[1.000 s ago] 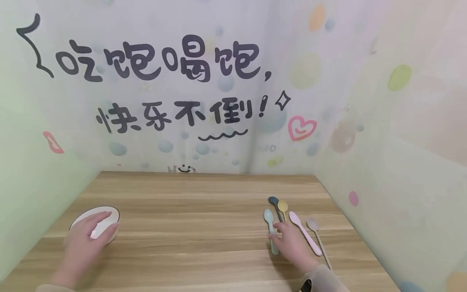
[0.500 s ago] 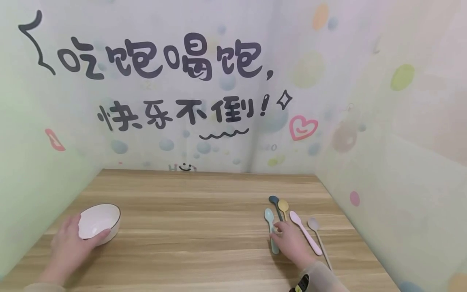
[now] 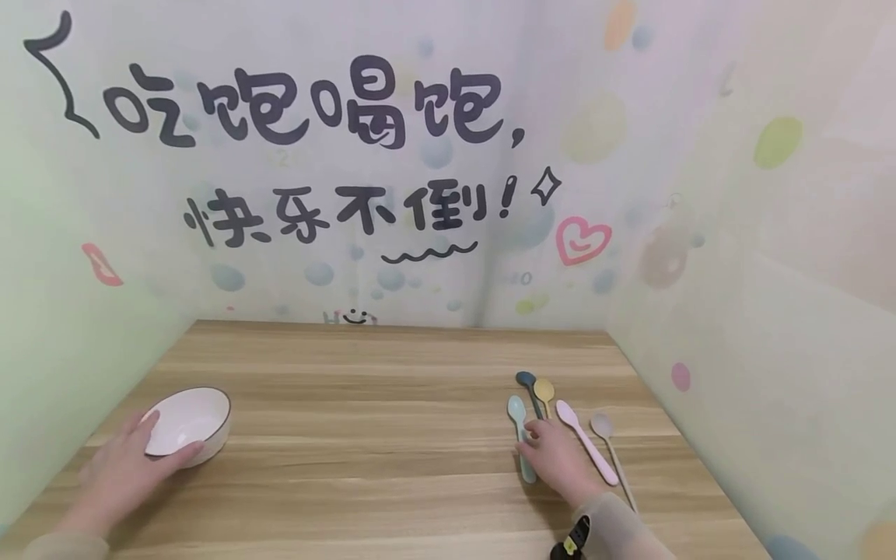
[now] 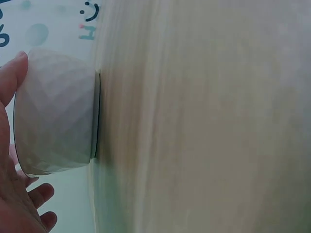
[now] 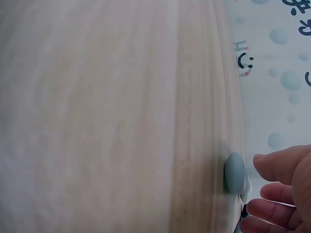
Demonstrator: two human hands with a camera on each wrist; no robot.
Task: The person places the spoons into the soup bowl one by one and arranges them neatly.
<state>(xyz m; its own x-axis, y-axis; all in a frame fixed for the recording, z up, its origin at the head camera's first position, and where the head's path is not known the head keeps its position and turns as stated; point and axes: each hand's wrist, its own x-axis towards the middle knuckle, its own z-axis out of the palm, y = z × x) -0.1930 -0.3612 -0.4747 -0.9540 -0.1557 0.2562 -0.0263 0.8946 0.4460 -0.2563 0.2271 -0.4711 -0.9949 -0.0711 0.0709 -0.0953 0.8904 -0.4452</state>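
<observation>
A white bowl (image 3: 189, 420) with a dark rim stands upright on the left of the wooden table. My left hand (image 3: 129, 463) is at its near left side, thumb and index finger right at the rim. In the left wrist view the other fingers spread beyond the bowl's faceted wall (image 4: 58, 111). On the right, my right hand (image 3: 560, 459) hovers over a mint-green spoon (image 3: 516, 410), covering part of its handle. The right wrist view shows the thumb apart from the rounded handle end (image 5: 235, 174), and the fingers bent loosely.
Beside the right hand lie a dark blue spoon (image 3: 526, 379), a yellow spoon (image 3: 544, 390), a pink spoon (image 3: 588, 443) and a greyish-mauve spoon (image 3: 602, 425) with a thin handle. Walls with printed characters (image 3: 378, 210) close in the table (image 3: 364, 435) at the back and sides.
From above the bowl, my left hand has moved left to its near left side, uncovering the inside. My right hand stays over the mint-green spoon. The spoons lie where they were.
</observation>
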